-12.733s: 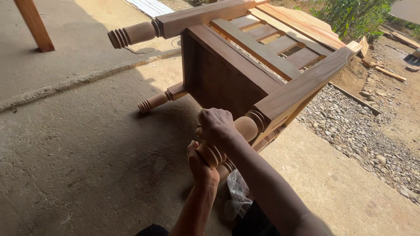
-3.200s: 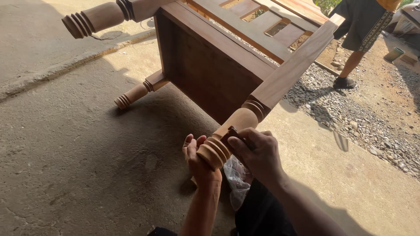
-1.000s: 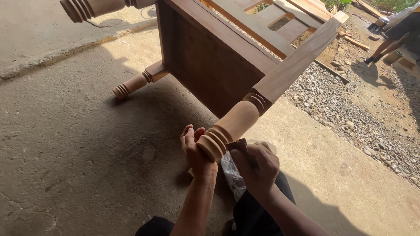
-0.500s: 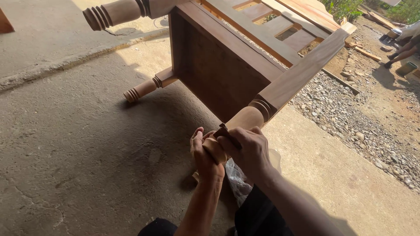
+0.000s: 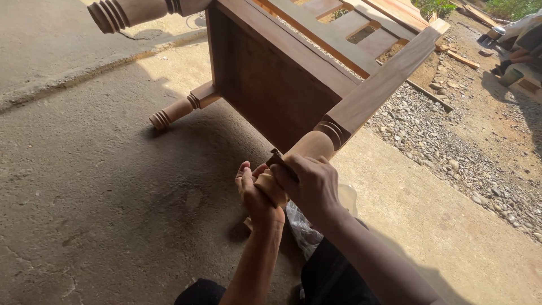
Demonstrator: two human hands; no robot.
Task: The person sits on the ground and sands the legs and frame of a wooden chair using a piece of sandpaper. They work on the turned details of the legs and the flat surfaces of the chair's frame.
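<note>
- The concrete floor [image 5: 101,214] filled the lower left, grey and rough, half in shade; a strip of loose gravel [image 5: 451,164] ran along its far right edge.
- A wooden table [image 5: 271,85] lay tipped on its side on that floor, its dark brown underside panel facing the camera and its slatted frame turned away to the upper right.
- The near leg [image 5: 333,127] of that table reached toward the person, square and brown by the frame, then ringed with turned grooves, then round and paler, bare-looking wood down to its end.
- Two other turned legs showed: one [image 5: 132,10] at the top left with ridged rings, one [image 5: 175,110] resting low on the floor.
- The right hand [image 5: 310,183] was wrapped over the pale end of the near leg, fingers pressed together and pinching a small dark piece [image 5: 275,159] against the wood.
- The left hand [image 5: 255,192] cupped the leg's tip from below, fingers loosely spread.
- Crumpled clear plastic [image 5: 302,229] lay beneath the wrists.
</note>
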